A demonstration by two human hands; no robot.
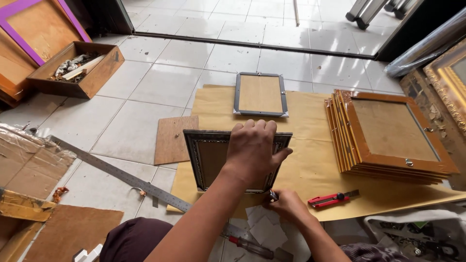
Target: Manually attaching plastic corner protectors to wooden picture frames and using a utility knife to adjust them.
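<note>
Dark rectangular picture frame with a patterned silver moulding (208, 157), lying face down on yellow-brown kraft paper (310, 170) spread on the white tiled floor (160, 68). The left hand (252, 153) lies flat across the backing, fingers spread and pressing; firm, even pressure best keeps the frame from shifting. The right hand (289, 206) is curled around a small metal piece (273, 195) at the lower edge. A red utility knife (332, 198) lies just beside, a stack of orange-brown wooden frames (388, 140) further right.

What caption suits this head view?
Left hand presses a dark ornate picture frame; right hand works its lower corner.
</note>
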